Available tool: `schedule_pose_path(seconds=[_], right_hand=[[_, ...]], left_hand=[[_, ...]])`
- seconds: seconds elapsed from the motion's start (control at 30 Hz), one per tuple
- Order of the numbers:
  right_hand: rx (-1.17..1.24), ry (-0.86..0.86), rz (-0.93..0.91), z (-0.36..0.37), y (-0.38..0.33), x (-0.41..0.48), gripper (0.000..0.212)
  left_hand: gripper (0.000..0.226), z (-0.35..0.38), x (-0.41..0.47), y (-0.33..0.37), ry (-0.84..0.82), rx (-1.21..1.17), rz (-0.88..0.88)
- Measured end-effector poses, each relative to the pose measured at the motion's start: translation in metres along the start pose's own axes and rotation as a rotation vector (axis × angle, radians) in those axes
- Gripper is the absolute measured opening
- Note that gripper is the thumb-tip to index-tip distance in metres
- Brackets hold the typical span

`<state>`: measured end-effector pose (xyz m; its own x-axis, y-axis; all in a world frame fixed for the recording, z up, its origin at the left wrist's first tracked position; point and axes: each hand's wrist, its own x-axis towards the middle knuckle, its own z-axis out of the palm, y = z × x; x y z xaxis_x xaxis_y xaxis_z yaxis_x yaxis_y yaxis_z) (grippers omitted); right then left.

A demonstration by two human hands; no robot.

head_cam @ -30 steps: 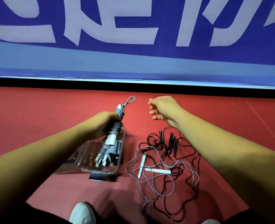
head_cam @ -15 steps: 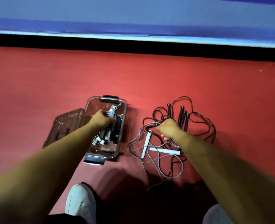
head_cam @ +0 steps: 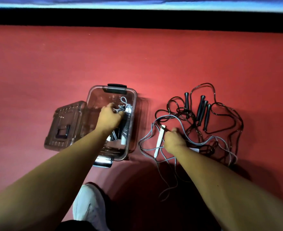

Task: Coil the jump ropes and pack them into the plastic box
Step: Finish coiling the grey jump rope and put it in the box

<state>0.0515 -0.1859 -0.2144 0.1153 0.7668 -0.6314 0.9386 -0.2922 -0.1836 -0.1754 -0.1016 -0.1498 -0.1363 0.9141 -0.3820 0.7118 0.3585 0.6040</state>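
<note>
The clear plastic box (head_cam: pixel 132 104) stands open on the red floor. My left hand (head_cam: pixel 109 116) reaches into it and grips a coiled grey jump rope (head_cam: pixel 126 109) with white handles, which lies on other coiled ropes. To the right, a loose grey jump rope (head_cam: pixel 147 139) lies tangled with black jump ropes (head_cam: pixel 202 110). My right hand (head_cam: pixel 174 141) rests on this pile, its fingers curled at the grey rope's white handle (head_cam: pixel 159 140). The other white handle is mostly hidden under my right wrist.
The box's lid (head_cam: pixel 65 124) lies flat just left of the box. My white shoe (head_cam: pixel 89 205) is at the bottom, in front of the box. A black strip and blue wall padding run along the far edge of the red floor.
My left hand lowered the coiled grey rope from above the box down into it. My right hand dropped from mid-air onto the loose pile and closed at the white handle. The view tilted downward.
</note>
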Motion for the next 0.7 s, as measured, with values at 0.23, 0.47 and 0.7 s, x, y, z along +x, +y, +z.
schedule_pose_path(seconds=[0.23, 0.47, 0.7], right_hand=[[-0.095, -0.217, -0.142, 0.002, 0.027, -0.026, 0.03], [0.428, -0.175, -0.284, -0.081, 0.019, -0.065, 0.029], [0.566, -0.009, -0.488, -0.224, 0.007, -0.159, 0.006]], left_hand=[[0.007, -0.018, -0.031, 0.041, 0.181, -0.024, 0.229], [0.02, -0.014, -0.08, 0.081, -0.437, -0.029, 0.414], [0.024, -0.056, -0.125, 0.146, -0.746, 0.177, 0.522]])
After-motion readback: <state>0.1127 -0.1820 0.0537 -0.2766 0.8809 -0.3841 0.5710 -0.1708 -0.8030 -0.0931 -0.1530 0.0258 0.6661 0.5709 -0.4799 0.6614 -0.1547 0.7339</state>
